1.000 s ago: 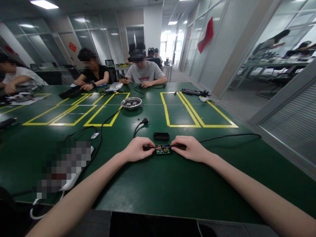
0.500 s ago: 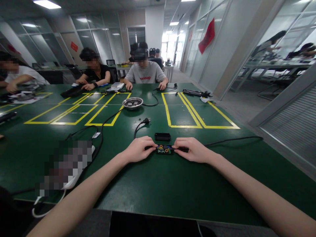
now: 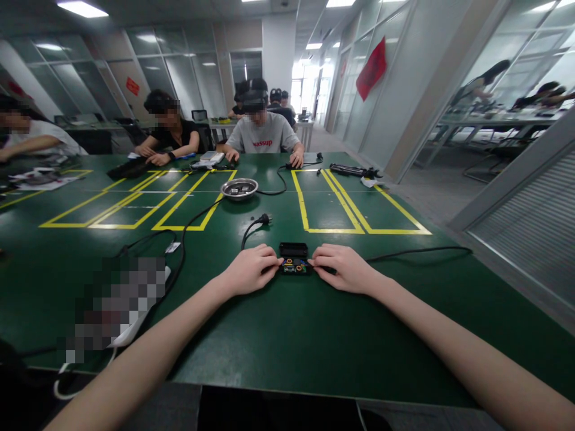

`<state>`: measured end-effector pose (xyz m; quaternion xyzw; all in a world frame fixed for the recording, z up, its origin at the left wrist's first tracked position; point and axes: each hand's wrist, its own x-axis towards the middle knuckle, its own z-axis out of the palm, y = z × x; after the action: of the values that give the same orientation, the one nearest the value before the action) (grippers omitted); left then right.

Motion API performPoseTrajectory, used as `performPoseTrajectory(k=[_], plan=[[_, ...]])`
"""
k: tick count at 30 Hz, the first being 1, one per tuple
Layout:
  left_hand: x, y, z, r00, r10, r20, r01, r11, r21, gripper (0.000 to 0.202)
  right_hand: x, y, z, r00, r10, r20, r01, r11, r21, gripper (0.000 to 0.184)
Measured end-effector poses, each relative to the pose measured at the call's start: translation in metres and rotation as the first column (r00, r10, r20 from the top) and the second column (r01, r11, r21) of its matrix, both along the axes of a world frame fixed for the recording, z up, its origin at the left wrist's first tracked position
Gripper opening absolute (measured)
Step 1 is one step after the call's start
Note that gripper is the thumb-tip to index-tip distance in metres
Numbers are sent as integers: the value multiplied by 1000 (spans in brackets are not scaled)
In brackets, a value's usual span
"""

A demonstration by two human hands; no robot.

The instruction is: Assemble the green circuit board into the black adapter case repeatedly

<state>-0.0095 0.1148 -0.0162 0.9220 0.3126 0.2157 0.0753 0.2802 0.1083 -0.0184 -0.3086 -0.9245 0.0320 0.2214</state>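
Observation:
An open black power adapter [image 3: 295,267] lies on the green table in front of me, its circuit board with copper-coloured coils facing up. My left hand [image 3: 253,269] pinches its left end, where a black cord with a plug [image 3: 266,219] runs behind the hand. At the right end, my right hand [image 3: 344,268] has finger and thumb tips closed on the adapter near where another black cord [image 3: 417,252] leads off. Just behind the adapter, seemingly touching it, sits its hollow black cover [image 3: 293,249]. Fingertips hide both cord entries.
A steel bowl [image 3: 239,189] holding small metal parts stands farther back. To the left lies a white power strip [image 3: 139,320], partly blurred, with cords. Yellow tape [image 3: 335,231] marks rectangles on the table. A folded black tripod-like item [image 3: 353,170] lies far right. Co-workers sit opposite.
The open adapter has moved slightly away from me with both hands, closing the gap to the cover behind it. The view has shifted slightly.

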Motion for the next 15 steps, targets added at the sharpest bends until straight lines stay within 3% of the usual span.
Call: performPoseTrajectory(k=[3, 6, 10, 15], plan=[[3, 6, -7, 971, 148, 187, -125, 984, -129, 20, -3, 6, -9, 961, -203, -186, 182, 975, -125, 24], [7, 13, -12, 922, 314, 227, -273, 942, -194, 21, -7, 15, -17, 880, -406, -246, 344, 903, -259, 27], [16, 17, -14, 894, 393, 216, -326, 900, -291, 22, -12, 20, -20, 854, -442, -274, 331, 868, -369, 26], [21, 17, -12, 807, 504, 307, -288, 791, -540, 20, -17, 19, -20, 778, -510, -366, 272, 800, -535, 24]])
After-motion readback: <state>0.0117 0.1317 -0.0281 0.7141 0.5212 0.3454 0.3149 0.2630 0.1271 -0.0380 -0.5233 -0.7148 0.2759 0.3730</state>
